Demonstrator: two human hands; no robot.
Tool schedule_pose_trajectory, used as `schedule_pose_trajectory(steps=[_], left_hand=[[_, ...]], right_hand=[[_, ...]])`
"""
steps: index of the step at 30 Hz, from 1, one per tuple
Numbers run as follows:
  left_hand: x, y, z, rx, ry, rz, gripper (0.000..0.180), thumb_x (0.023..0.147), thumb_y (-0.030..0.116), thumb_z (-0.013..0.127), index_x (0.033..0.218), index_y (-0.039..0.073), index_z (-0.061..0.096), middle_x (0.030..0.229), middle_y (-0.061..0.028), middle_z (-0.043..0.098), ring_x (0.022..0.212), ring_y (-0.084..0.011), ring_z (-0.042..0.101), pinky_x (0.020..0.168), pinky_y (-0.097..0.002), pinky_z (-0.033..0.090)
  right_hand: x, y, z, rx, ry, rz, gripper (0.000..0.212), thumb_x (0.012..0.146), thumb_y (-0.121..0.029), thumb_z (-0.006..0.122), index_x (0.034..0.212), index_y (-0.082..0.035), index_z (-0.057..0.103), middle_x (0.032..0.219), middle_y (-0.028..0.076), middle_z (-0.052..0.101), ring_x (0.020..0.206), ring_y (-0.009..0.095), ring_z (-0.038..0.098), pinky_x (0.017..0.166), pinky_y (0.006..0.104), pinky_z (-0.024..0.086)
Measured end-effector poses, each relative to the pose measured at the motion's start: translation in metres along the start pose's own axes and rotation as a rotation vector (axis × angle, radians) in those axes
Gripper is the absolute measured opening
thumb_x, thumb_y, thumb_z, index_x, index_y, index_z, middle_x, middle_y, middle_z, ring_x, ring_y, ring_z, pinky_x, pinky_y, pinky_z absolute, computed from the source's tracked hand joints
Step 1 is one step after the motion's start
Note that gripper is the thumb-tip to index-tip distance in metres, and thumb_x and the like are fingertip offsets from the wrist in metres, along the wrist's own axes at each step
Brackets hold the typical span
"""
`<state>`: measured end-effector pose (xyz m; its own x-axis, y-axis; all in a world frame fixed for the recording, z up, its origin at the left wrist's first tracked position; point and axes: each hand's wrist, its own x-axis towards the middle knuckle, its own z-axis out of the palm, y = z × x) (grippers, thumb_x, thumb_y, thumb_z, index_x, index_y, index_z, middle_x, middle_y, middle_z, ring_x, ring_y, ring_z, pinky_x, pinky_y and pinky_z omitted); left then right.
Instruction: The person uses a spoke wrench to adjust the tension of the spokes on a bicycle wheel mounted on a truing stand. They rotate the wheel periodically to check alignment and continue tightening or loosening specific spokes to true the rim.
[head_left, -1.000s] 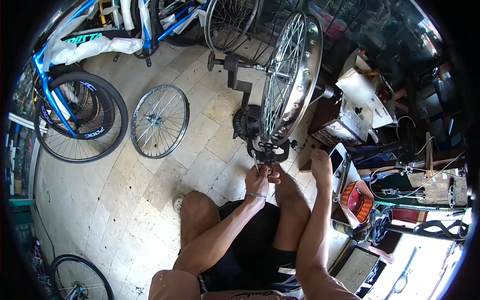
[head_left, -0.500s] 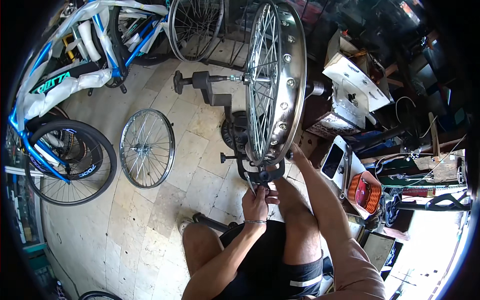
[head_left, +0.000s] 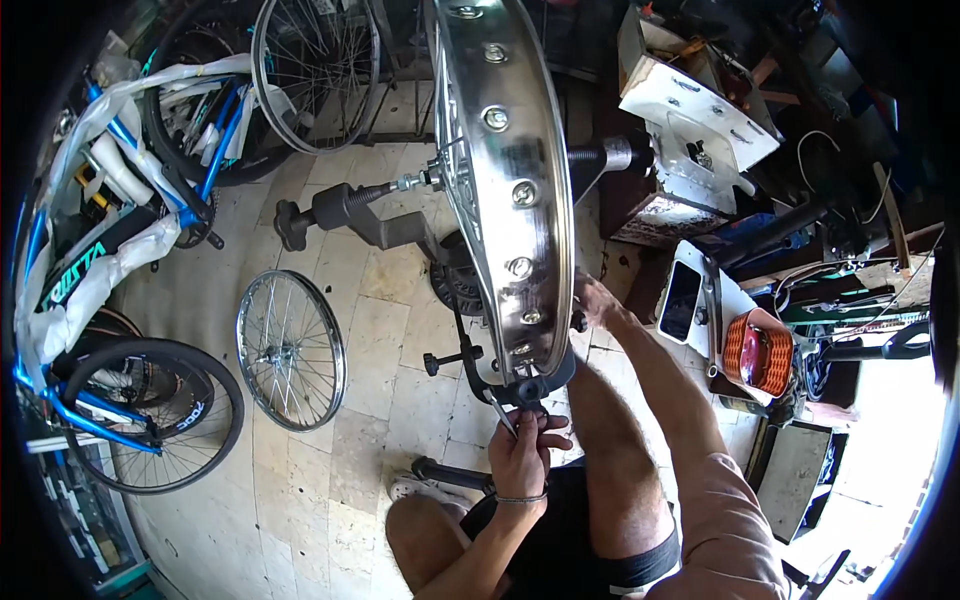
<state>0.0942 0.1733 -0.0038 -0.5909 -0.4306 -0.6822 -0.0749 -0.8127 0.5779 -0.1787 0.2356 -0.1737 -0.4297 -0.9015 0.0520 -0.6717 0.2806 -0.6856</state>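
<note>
Pale floor tiles (head_left: 300, 500) spread beneath us. Ahead of our hands, the tireless bicycle wheel (head_left: 522, 230) stands upright in the dark truing stand (head_left: 385, 228), its long axis running away from us. Our right hand (head_left: 598, 302) looks nearer, beside the rim's right edge; its grip we cannot tell. Our left hand (head_left: 517, 465), below the near end, pinches a slim silvery rod (head_left: 503, 413).

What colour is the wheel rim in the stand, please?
The rim is shiny silver, seen best in the head view.
</note>
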Motion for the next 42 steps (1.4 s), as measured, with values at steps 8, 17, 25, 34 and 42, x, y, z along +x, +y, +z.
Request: schedule_pose_trajectory(steps=[8,17,25,34,42], left_hand=[[-0.004,0.004,0.001,0.063,0.0,-0.046,0.02,0.099,0.023,0.047,0.096,0.003,0.051,0.086,-0.0196,0.067,0.055,-0.0129,0.061,0.036,-0.0175,0.029],[0.001,0.009,-0.003,0.091,-0.028,-0.044,0.022,0.099,0.025,0.047,0.094,0.003,0.052,0.086,-0.0179,0.067,0.055,-0.0124,0.062,0.035,-0.0164,0.031],[0.002,0.006,-0.004,0.105,-0.066,0.006,0.019,0.099,0.02,0.045,0.093,0.003,0.052,0.084,-0.0168,0.067,0.054,-0.012,0.063,0.033,-0.0163,0.029],[0.004,-0.001,-0.002,0.069,-0.082,0.048,0.019,0.099,0.021,0.047,0.092,0.004,0.052,0.082,-0.0169,0.068,0.052,-0.0124,0.063,0.032,-0.0163,0.028],[0.004,-0.001,-0.004,0.062,-0.07,0.044,0.018,0.099,0.02,0.047,0.091,0.004,0.051,0.081,-0.0171,0.067,0.052,-0.0128,0.063,0.032,-0.0166,0.03]], right_hand=[[-0.013,-0.01,0.02,0.233,0.14,0.23,0.03,0.094,-0.027,0.053,0.113,-0.004,0.056,0.103,0.018,0.062,0.099,0.037,0.058,0.086,0.0422,0.045],[-0.014,-0.016,0.03,0.507,0.098,0.291,0.029,0.097,-0.027,0.047,0.097,-0.001,0.059,0.078,0.008,0.065,0.072,0.019,0.061,0.066,0.0317,0.048],[0.008,-0.024,0.048,0.238,0.141,0.736,0.065,0.096,-0.054,0.029,0.084,-0.002,0.066,0.077,0.023,0.063,0.079,0.037,0.063,0.073,0.0454,0.047],[0.03,-0.019,0.039,0.087,-0.065,1.047,0.067,0.093,-0.058,0.031,0.092,-0.001,0.067,0.087,0.022,0.067,0.083,0.033,0.067,0.076,0.0415,0.053],[0.001,-0.024,0.002,0.432,-0.259,0.612,0.022,0.093,-0.014,0.05,0.105,0.0,0.062,0.097,0.015,0.065,0.07,0.022,0.066,0.063,0.0353,0.057]])
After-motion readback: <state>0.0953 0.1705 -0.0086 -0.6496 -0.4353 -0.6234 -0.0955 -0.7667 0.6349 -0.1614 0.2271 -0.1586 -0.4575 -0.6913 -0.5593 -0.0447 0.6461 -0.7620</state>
